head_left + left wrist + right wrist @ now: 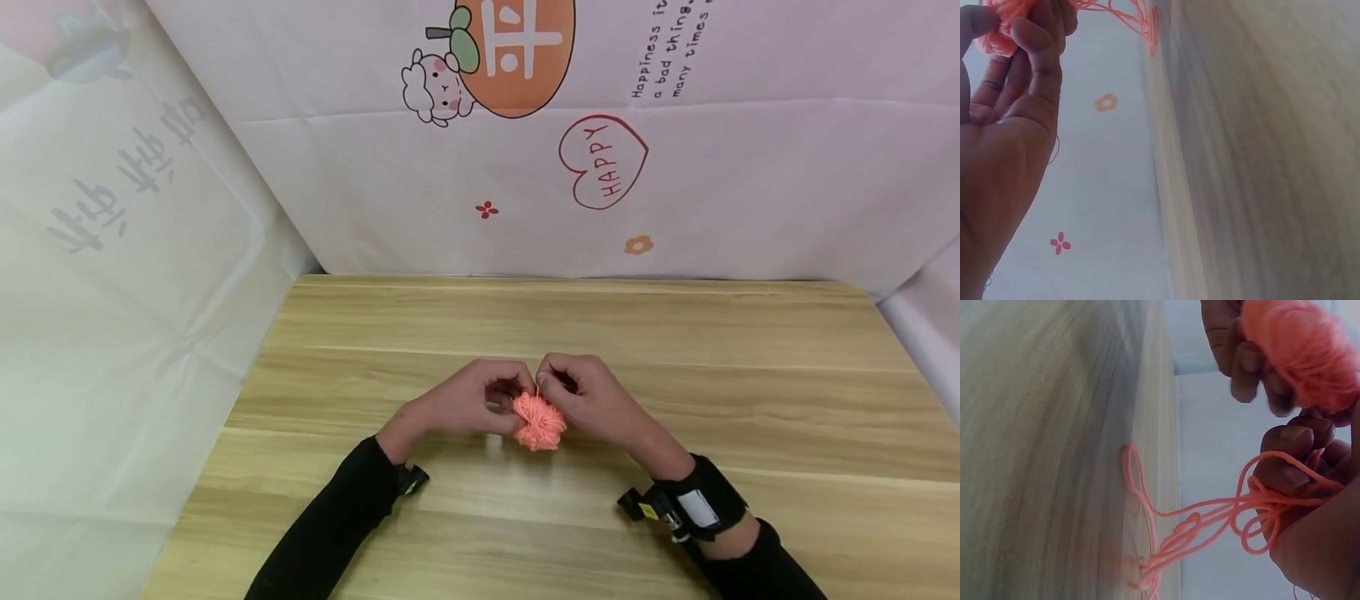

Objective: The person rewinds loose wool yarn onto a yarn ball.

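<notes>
Both hands (472, 400) (600, 402) pinch the coral yarn (539, 424), bunched between their fingers.

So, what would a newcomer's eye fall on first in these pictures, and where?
Most likely the bright coral yarn bundle, held in the left hand above the wooden table. Next, the loose strands trailing from the right hand, clearest in the right wrist view. Behind the table, a large orange print stands out on the white cloth.
</notes>
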